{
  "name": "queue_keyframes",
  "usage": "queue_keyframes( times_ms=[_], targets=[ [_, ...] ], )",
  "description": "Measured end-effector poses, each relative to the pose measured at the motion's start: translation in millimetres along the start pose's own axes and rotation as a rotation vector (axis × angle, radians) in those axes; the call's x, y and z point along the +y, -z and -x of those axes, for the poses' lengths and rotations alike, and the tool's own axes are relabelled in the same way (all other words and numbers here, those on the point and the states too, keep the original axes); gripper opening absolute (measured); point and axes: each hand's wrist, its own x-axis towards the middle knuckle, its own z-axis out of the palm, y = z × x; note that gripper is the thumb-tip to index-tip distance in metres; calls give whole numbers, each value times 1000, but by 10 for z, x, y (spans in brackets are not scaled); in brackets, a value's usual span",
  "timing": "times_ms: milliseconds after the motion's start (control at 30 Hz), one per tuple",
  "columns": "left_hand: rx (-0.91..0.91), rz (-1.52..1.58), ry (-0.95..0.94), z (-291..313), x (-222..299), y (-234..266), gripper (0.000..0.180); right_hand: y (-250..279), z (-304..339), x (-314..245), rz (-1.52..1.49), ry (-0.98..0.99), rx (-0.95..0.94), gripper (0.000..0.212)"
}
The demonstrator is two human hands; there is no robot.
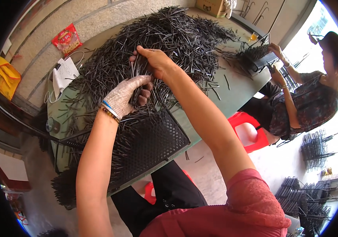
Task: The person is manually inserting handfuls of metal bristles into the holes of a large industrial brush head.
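My left hand (123, 94), in a pale knit glove with its fingertips bare, is closed round the lower part of a bundle of thin black sticks (139, 67). At the bundle's upper end, my right hand (159, 65) has its thumb and fingers closed round it. Just beyond both hands rises a large heap of loose black sticks (169, 35). Below them, nearest my body, lies a black perforated rack (169, 132). Its left part is packed with many sticks standing in the holes, while bare holes show on the right. My left forearm covers some of the rack.
Around the heap is a green table (236, 89). A red packet (67, 39), a white booklet (65, 75) and a cable lie at the left. Another person (303, 94) works over a similar rack (256, 59) at the right, beside a red stool (248, 132). Wire racks (303, 197) stand on the floor.
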Motion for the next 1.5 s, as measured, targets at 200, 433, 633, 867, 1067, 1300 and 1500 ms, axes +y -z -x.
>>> queue_keyframes(
  times_ms=[200, 433, 633, 867, 1067, 1300, 1500],
  targets=[
    [138, 70, -69, -16, -2, 169, 17, -72, -90, 27, 28, 45, -59, 25],
    [158, -228, -57, 43, 28, 170, 20, -78, -133, 141, 95, 109, 94, 42],
    [133, -165, -69, 29, 29, 223, 17, 84, -151, 136, 119, 72, -48, 32],
    [91, -58, -133, -11, 22, 291, 14, 152, -168, 130, 60, 86, -86, 21],
    [79, -77, -132, 66, -20, 345, 19, 90, -148, -190, 147, 332, 276, 15],
    [286, -28, -289, 261, -26, 395, 19, 108, 232, -356, 296, 167, 18, 24],
    [196, 204, -120, 286, -128, 12, 26, -148, 401, 326, 89, 30, 19, 31]
  ],
)
